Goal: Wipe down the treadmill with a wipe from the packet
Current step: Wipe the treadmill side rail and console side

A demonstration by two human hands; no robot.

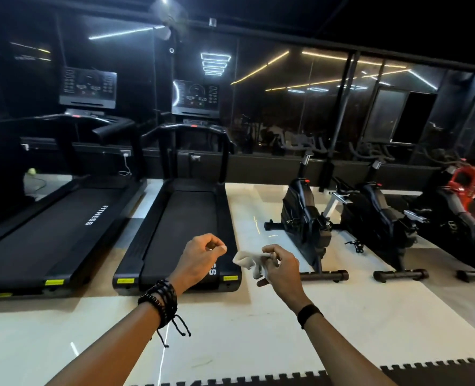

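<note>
Holding a crumpled wipe (248, 261), the right hand (282, 270) grips it; left hand (202, 256) curled, empty

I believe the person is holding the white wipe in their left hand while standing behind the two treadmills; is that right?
Not quite: the head view shows the white wipe held in the right hand; the left hand holds nothing. The person does stand behind the two treadmills.

A crumpled white wipe (248, 261) is pinched in the right hand (279, 267); the left hand (201, 257) is held curled over the nearer treadmill (186, 218).
</note>
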